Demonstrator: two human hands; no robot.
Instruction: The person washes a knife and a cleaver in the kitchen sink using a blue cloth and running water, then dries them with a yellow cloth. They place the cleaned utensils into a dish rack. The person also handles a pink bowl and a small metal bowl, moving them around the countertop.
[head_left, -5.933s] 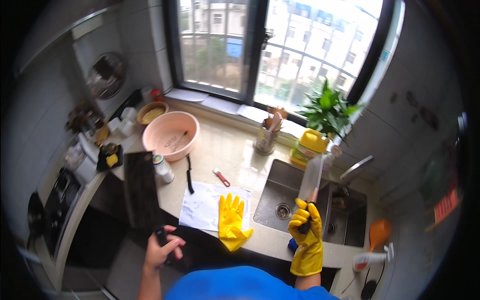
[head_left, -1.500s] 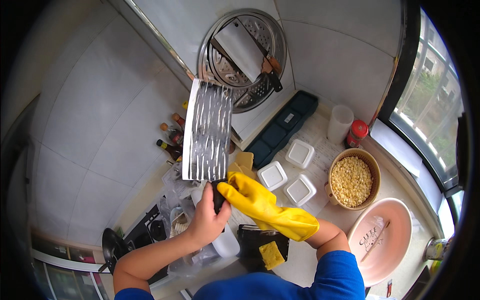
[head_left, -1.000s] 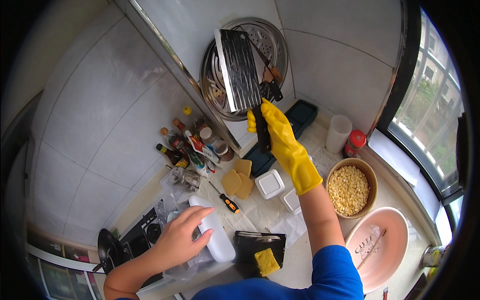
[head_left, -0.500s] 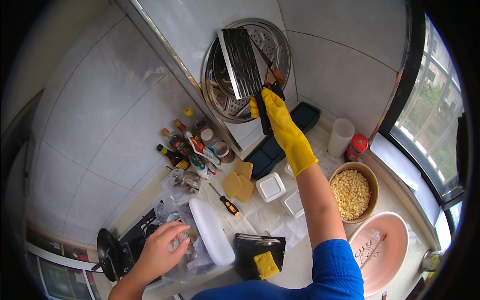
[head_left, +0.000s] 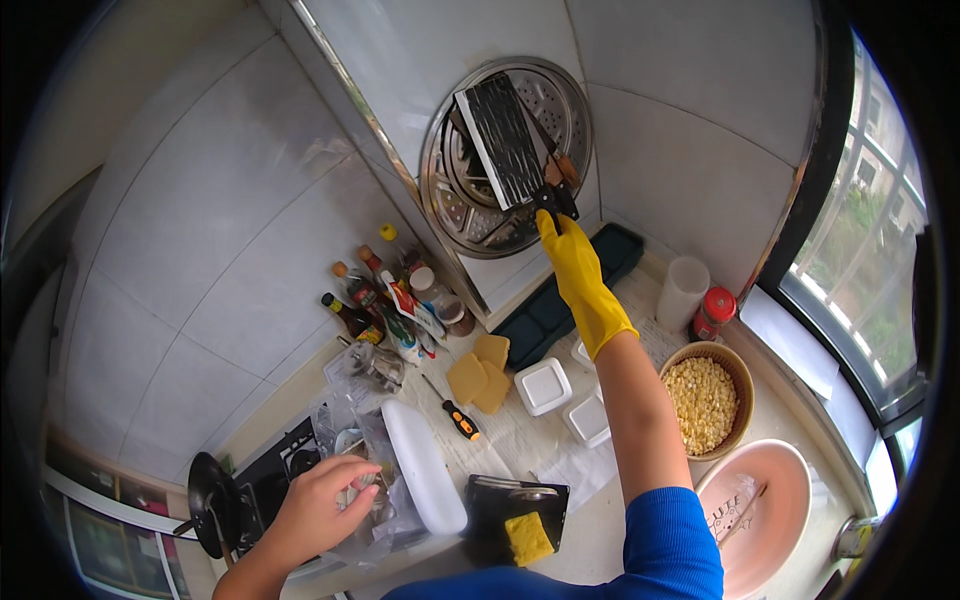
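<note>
My feed shows the tabletop (head_left: 592,530) below and the round perforated metal disc (head_left: 450,200) standing against the wall. The black-faced cleaver (head_left: 500,142) sits in front of that disc, blade up and tilted, handle down. My right hand (head_left: 570,255), yellow-gloved, has its fingers pinching the handle's lower end. My bare left hand (head_left: 325,502) hovers near the clear plastic bags (head_left: 385,535), fingers spread. The small screwdriver (head_left: 461,422) lies beyond.

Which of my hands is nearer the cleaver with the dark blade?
Right. The gloved right hand is at the lower, handle end of the cleaver; the bare left hand is well below and left of it, by the plastic bags.
</note>
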